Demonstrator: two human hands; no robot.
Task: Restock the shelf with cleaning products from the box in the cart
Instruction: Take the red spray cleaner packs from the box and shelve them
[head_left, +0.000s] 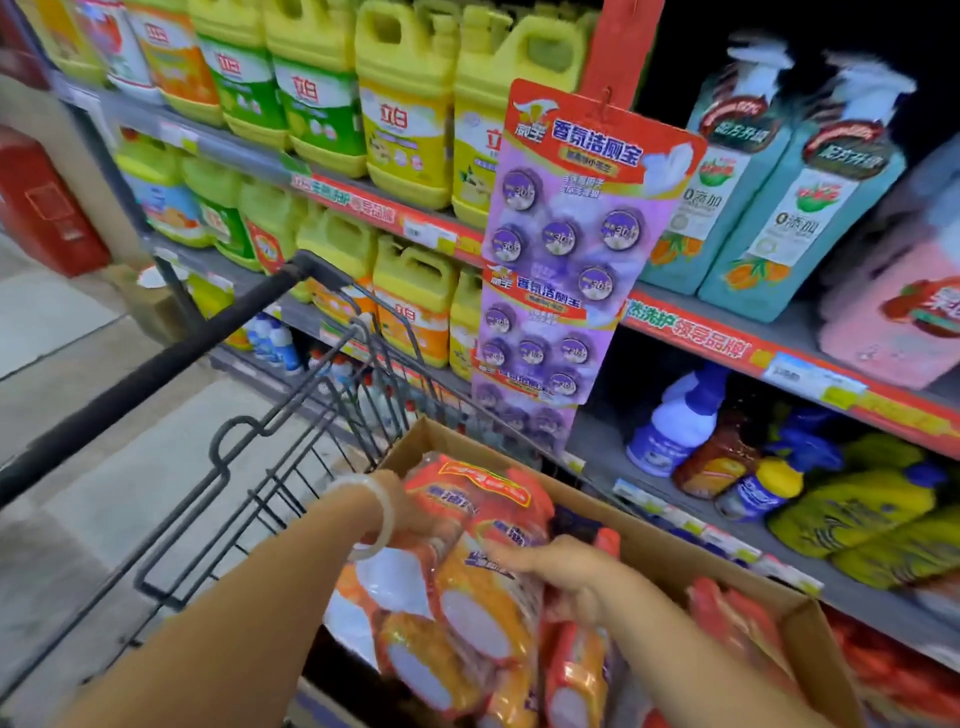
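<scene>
Holding an orange refill pouch (483, 587) lengthwise up from the box (675, 558), both hands (566, 571) are gripping it; shelf (727, 545) bottles (670, 421) are standing beyond.

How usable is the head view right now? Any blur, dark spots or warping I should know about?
Head view: wide-angle bending tilts the shelves; top right behind the teal pump bottles is nearly black; the hands and orange refill pouches in the cardboard box are motion-smeared; the hanging purple card reads sharpest.

Both bare forearms stretched forward and down, left hand (410, 512) and right hand (563, 569) close together, fingers curled.
</scene>
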